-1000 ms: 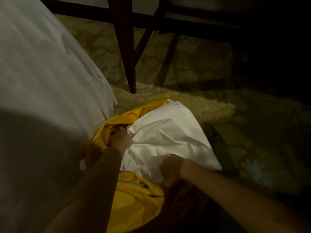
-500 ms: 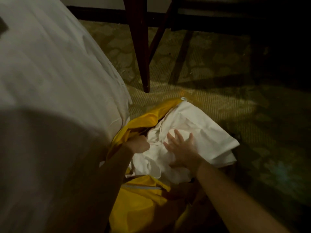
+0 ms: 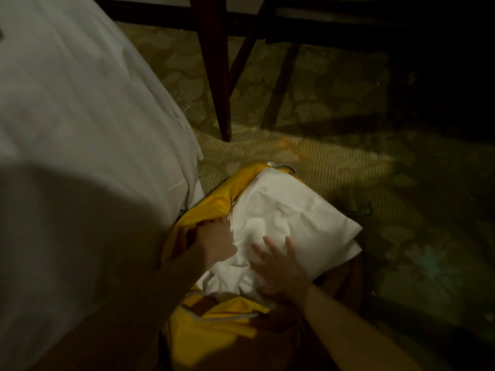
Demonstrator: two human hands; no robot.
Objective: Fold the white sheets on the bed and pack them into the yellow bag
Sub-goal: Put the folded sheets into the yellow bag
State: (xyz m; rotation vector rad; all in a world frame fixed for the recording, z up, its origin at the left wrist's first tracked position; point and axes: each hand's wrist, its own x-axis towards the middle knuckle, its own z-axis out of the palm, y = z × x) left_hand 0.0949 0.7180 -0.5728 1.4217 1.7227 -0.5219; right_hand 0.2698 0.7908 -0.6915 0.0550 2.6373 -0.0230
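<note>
R hand (image 3: pixel 278 266), fingers spread flat, presses a folded white sheet (image 3: pixel 292 218) into the yellow bag (image 3: pixel 214 325) on the carpet (image 3: pixel 348 162) beside the bed (image 3: pixel 80 116); L hand (image 3: pixel 214 239) grips the bag's rim, holding the mouth apart. Sheet sits half in, w/ its far corner overhanging the opening. Risk: the bulky bundle may snag at the mouth or spill onto the floor if the rim slips. Fabric looks creased, soft, bright under dim light.

Dark wooden chair legs (image 3: pixel 214 76) on patterned carpet (image 3: pixel 334 162)
</note>
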